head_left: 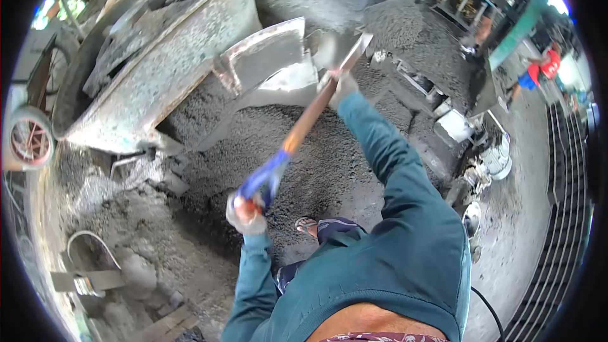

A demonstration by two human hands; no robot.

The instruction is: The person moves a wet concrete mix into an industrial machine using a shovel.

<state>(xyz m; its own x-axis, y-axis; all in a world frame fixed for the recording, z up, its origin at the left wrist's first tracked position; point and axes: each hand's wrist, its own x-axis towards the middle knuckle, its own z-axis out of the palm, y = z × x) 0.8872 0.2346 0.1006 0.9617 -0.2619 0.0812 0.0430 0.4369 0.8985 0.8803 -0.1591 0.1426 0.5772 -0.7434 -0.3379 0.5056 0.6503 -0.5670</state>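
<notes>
The left hand (247, 215) is closed round the shovel's (306, 120) blue grip; the right (342, 87) clasps its shaft near the blade. The shovel slants over the gravel (215, 166), whose left edge meets a trough (171, 66); a motor (498, 159) sits beyond its right edge.

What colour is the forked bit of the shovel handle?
The forked bit is blue, seen best in the head view.
</notes>
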